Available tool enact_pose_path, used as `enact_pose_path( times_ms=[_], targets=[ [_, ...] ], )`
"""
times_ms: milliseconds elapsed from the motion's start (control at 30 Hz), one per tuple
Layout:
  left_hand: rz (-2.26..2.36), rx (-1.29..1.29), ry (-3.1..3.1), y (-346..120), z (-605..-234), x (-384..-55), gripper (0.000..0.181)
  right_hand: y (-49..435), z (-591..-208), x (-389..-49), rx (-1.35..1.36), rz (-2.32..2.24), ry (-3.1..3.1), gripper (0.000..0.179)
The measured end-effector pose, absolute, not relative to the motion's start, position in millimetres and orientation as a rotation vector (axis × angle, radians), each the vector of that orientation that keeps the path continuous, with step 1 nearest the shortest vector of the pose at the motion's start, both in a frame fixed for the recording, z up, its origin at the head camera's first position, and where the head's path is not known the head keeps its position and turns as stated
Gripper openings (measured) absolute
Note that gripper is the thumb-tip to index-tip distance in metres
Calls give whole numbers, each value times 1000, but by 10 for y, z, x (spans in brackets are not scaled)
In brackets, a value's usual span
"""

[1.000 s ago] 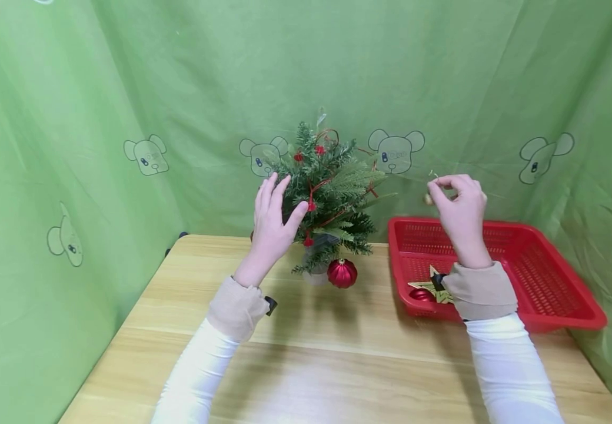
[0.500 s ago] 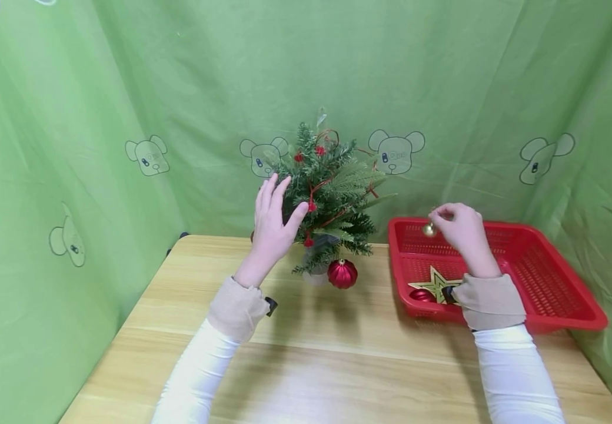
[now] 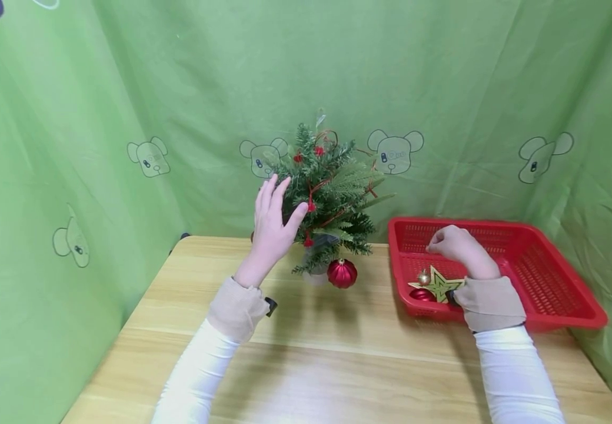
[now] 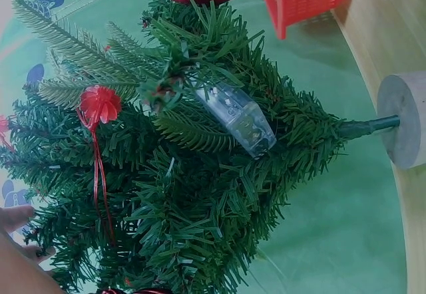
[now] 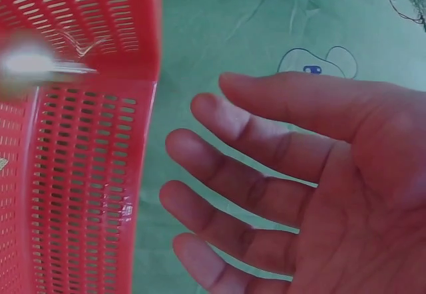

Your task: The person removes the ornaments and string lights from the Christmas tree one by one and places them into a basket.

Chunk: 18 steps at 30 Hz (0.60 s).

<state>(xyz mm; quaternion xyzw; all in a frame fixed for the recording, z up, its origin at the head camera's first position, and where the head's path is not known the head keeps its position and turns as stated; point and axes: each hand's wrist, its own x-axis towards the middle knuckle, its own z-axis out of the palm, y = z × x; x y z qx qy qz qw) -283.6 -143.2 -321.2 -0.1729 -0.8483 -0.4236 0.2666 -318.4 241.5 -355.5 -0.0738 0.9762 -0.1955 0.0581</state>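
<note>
My left hand is raised at the left side of a small artificial Christmas tree, its fingers spread and straight; contact with the branches is unclear. Over the red basket, my right hand holds nothing, and the right wrist view shows its fingers loosely bent and apart. Below its fingertips is a small gold bauble, blurred in the right wrist view. A gold star and a red bauble lie in the basket. Another red bauble hangs from a low branch.
The tree stands on a grey round base on the wooden table. A clear plastic case sits among its branches, with red flowers on red cord. Green curtains enclose the table.
My right hand has come down towards the basket and let go of the gold bauble, which is now lower, beside the star. The left hand has stayed in place.
</note>
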Motion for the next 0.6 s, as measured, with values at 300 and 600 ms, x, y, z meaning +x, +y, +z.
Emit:
enact_pose_path(
  times_ms=[300, 600],
  targets=[
    [-1146, -465, -2280, -1426, -3210, -2827, 88, 2312, -3452, -3083, -221, -707, 2968, 37],
    [-1166, -450, -2217, -1471, -3167, -2863, 90, 2137, -3301, -2966, -268, -814, 3031, 40]
  ],
)
